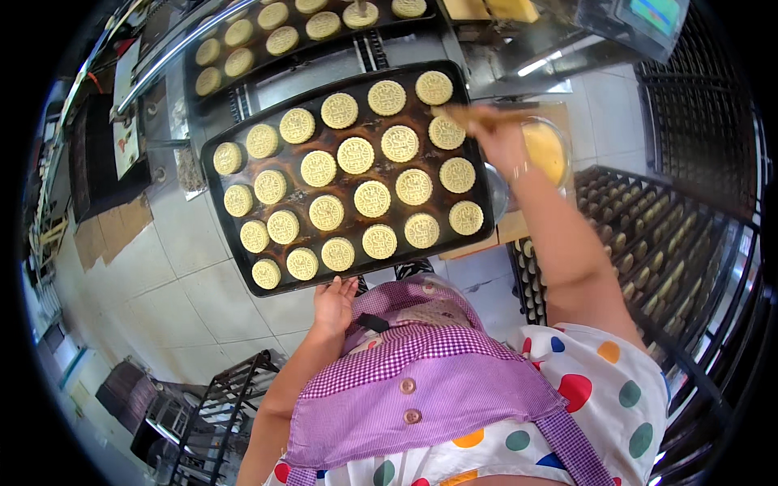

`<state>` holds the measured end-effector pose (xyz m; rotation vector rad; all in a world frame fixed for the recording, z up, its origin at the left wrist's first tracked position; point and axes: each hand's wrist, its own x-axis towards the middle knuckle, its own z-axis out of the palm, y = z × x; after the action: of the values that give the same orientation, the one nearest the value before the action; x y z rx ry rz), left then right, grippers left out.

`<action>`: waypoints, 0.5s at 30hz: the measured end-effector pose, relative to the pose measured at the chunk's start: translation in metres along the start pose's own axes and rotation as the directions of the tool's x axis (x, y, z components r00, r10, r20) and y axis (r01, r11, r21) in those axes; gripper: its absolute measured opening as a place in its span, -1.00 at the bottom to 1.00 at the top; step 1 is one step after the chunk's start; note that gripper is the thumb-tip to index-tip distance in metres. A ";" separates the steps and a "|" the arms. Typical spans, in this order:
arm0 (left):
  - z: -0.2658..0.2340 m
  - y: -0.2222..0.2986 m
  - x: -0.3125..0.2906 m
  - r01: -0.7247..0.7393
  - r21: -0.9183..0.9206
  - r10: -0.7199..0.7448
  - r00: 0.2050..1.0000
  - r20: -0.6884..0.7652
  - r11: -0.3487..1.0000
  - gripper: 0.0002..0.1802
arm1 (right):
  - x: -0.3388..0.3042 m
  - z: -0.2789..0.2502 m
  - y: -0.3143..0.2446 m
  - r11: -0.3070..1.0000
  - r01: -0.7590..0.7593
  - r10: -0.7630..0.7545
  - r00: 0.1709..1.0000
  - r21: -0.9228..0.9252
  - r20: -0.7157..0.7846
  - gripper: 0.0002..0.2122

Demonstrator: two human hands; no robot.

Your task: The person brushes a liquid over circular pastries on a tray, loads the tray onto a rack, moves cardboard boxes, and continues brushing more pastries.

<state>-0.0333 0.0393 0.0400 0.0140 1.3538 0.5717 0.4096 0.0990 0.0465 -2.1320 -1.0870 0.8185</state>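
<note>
A dark rectangular baking tray (279,189) lies before me, holding rows of round, pale yellow pastries (356,155) with stamped patterned tops. At the tray's near edge, my left hand (332,306) grips the rim with its fingertips. Over the far right corner, my right hand (498,138) is closed around a flat wooden-handled brush (456,113), somewhat blurred. The brush's tip reaches the pastries in the right-hand column. Just right of that hand sits a clear bowl (559,130) of yellow liquid, partly hidden by my wrist.
Beyond this tray is a second dark tray (255,36) of similar pastries, on a metal machine with a shiny rail (190,44). Tall dark racks with loaded trays (648,251) stand to the right. Another black rack (219,413) stands at lower left on the tiled floor (190,304).
</note>
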 end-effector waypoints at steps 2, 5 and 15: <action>-0.003 0.002 0.002 0.033 0.007 -0.033 0.999 0.008 0.999 -0.87 | -0.077 0.000 0.018 0.980 0.056 -0.058 0.998 0.190 0.007 -0.72; -0.006 0.006 0.003 0.068 0.042 -0.068 0.998 -0.006 0.997 -0.87 | -0.181 -0.010 0.030 0.967 -0.167 0.155 0.985 0.192 0.078 -0.74; -0.025 0.023 0.006 0.148 0.114 -0.155 0.987 0.052 0.982 -0.90 | -0.213 0.137 -0.087 0.955 -0.062 0.013 0.986 0.290 0.167 -0.73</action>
<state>-0.0642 0.0538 0.0359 0.0176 1.3128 0.3655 0.1661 -0.0068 0.0779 -1.8658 -0.9394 1.1162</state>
